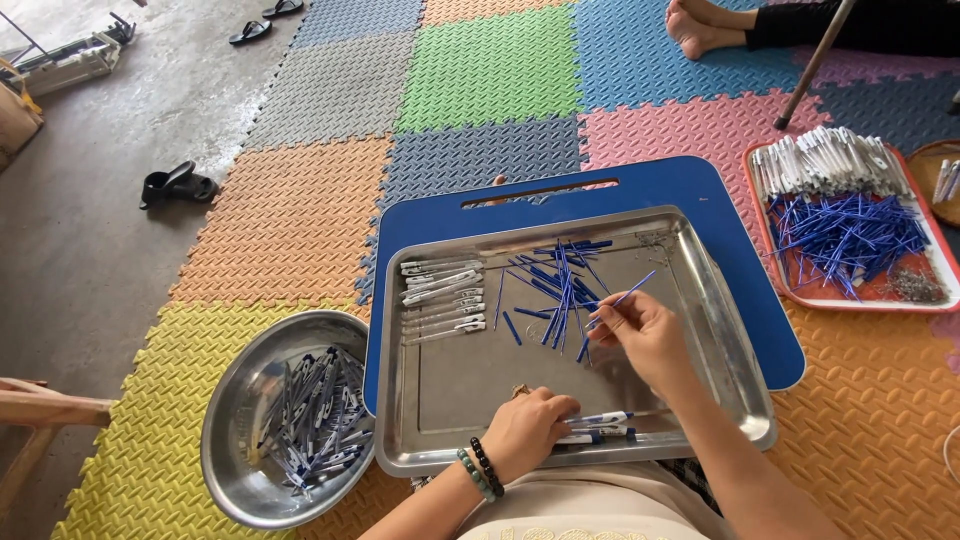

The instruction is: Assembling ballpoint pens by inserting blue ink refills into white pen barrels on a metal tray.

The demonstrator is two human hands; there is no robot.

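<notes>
We sit on coloured foam mats [300, 215] beside a concrete floor [90, 230]. A steel bowl of pens [285, 420] lies left of our blue lap desk [640, 190]; a red tray [935, 245] sits right. In the steel tray [480, 395], our left hand [525, 430] closes on white pen barrels [597, 427]. Our right hand [640, 330] pinches a thin blue refill [628, 295] above the pile.

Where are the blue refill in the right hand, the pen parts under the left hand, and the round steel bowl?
Blue refill [628, 293], head view: mid-shaft, above the right hand [640, 335].
Pen parts [600, 426], head view: white barrel beside the left hand [530, 430].
Round steel bowl [225, 395], head view: bare left inner wall.
</notes>
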